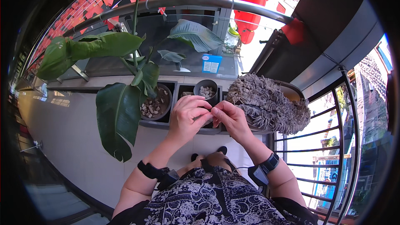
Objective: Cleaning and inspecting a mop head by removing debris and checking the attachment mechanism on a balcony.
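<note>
My left hand point(190, 114) and my right hand point(229, 117) meet at the fingertips over the dark planter boxes. Thumbs and fingers are pinched together; whether something small is between them cannot be told. Just beyond the hands stands a round dark pot point(206, 90) of pale pebbles, set in a planter box. To the left, a large-leaved potted plant point(118, 115) grows from a round pot with stones on its soil point(155, 104). Right of my right hand, a grey string mop head point(270, 106) lies across a container.
A metal handrail point(190, 2) with a glass panel runs behind the planters. Red bunting point(90, 9) and red lanterns point(248, 12) hang beyond it. A blue notice point(212, 63) bearing writing is on the glass. Black railings point(315, 147) stand at the right, tiled floor point(84, 137) at the left.
</note>
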`<move>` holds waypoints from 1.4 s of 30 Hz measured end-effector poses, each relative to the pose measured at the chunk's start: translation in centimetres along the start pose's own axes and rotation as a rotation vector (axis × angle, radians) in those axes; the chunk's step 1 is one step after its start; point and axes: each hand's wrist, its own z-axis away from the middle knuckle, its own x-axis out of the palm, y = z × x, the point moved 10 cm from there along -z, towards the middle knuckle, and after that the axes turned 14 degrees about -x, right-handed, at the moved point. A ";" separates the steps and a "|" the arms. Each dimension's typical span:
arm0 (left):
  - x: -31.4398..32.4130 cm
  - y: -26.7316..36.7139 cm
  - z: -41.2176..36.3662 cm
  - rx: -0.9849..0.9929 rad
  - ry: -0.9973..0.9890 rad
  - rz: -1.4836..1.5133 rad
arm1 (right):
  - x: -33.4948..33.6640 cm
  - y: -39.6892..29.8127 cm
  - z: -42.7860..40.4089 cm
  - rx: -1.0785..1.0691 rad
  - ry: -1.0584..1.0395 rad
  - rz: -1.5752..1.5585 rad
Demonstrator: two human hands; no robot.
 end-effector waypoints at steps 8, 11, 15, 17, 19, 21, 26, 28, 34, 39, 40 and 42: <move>-0.3 -4.7 -0.8 -0.279 -0.160 0.341 | -1.4 4.5 2.1 0.149 -0.076 -0.059; -0.1 -8.5 -0.9 -0.435 -0.179 0.552 | -2.9 6.7 4.1 0.333 -0.016 -0.180; 0.2 -11.0 -1.4 -0.603 -0.131 0.797 | -6.5 7.1 6.7 0.406 0.052 -0.189; 1.1 -11.7 -2.2 -0.570 -0.161 0.932 | -8.8 7.3 8.5 0.462 0.070 -0.137; 2.3 -12.8 -2.7 -0.511 -0.234 1.186 | -11.4 8.6 10.4 0.554 0.087 -0.085; 4.8 -11.9 -3.3 -0.549 -0.336 1.478 | -13.1 8.1 11.1 0.551 0.168 -0.123; 9.9 -12.0 -3.2 -0.262 -0.144 -0.721 | -18.5 8.0 13.2 0.483 0.134 -0.034; 12.5 -11.2 -4.0 -0.239 -0.218 -0.480 | -20.9 8.1 14.0 0.519 0.160 -0.055; 21.5 -5.0 -7.2 -0.104 -0.247 -0.275 | -26.7 8.4 15.3 0.574 0.129 -0.055; 26.7 -2.7 -8.2 -0.036 -0.289 -0.355 | -29.0 9.1 15.7 0.584 0.121 -0.173; 27.5 -2.6 -8.0 0.004 -0.310 -0.396 | -28.9 9.4 15.8 0.585 0.107 -0.226; 27.9 -2.1 -8.3 0.003 -0.307 -0.369 | -29.4 9.7 16.0 0.588 0.105 -0.282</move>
